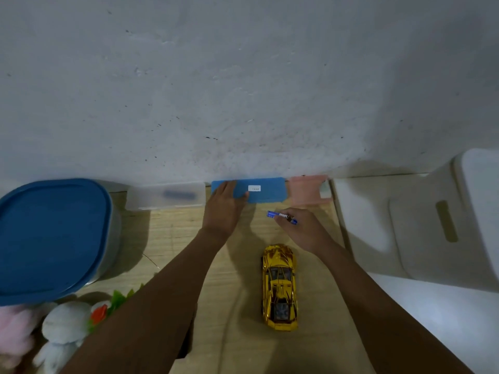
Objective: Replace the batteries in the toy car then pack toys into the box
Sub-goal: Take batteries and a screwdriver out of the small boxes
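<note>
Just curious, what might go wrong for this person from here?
The right hand pinches a blue battery in its fingers; it could slip and roll across the wooden table. The gold toy car stands on its wheels close beside the right forearm, so a careless arm might set it rolling.

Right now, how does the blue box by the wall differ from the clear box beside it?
The blue box is opaque; the clear box is see-through, with a dark item showing inside. The blue box carries a white label; the clear box shows none. The left hand rests on the blue box; nothing touches the clear box. Both are low, oblong and sit against the wall.
</note>
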